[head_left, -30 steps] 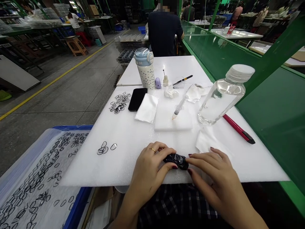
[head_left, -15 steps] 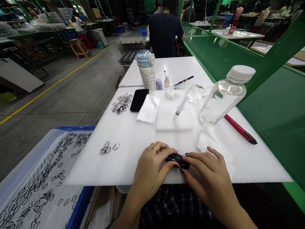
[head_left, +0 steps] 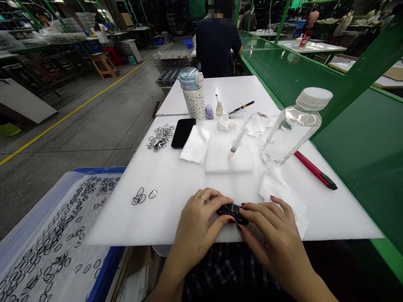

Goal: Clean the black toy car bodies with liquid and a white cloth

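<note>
A small glossy black oval part is held between my two hands near the front edge of the white foam-topped table. My left hand, with a ring on one finger, pinches its left end between thumb and fingers. At the right end, the fingertips and thumb of my right hand close on the same part. Its exact kind I cannot make out. Several thin black rings lie to the left of my hands, and a white cloth lies just beyond my right hand.
Ahead are a syringe on a foam block, a phone, a folded cloth and a tumbler. A clear bottle and red cutter stand right. A blue-rimmed tray of rings sits lower left.
The black part has tilted slightly between my fingers, showing a bit more of its upper face. Both hands keep their grip; the whole view has shifted a little.
</note>
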Demonstrator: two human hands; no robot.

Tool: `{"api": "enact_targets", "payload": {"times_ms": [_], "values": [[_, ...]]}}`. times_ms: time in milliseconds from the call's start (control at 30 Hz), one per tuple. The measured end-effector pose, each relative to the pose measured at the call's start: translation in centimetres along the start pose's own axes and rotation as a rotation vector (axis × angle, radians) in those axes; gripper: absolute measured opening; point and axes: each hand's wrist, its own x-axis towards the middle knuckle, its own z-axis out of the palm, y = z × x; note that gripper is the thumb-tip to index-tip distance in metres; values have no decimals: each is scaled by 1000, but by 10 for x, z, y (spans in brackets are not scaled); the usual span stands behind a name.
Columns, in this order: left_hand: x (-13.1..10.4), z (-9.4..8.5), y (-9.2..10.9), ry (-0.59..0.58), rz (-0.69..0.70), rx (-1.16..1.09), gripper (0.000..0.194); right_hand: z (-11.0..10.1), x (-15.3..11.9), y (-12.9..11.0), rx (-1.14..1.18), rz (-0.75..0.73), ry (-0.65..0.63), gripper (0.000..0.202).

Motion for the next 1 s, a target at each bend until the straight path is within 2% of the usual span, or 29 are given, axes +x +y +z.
{"api": "enact_targets", "payload": {"times_ms": [233, 433, 1000], "values": [[-3, 0, -2, 2, -3, -1, 26, -4, -1, -2, 52, 28, 5, 9], [-3, 0, -1, 8, -2, -8, 27, -4, 0, -1, 44, 22, 18, 16], [-3, 0, -1, 9, 6, -15, 28, -3, 0, -2, 45, 26, 7, 15]]}}
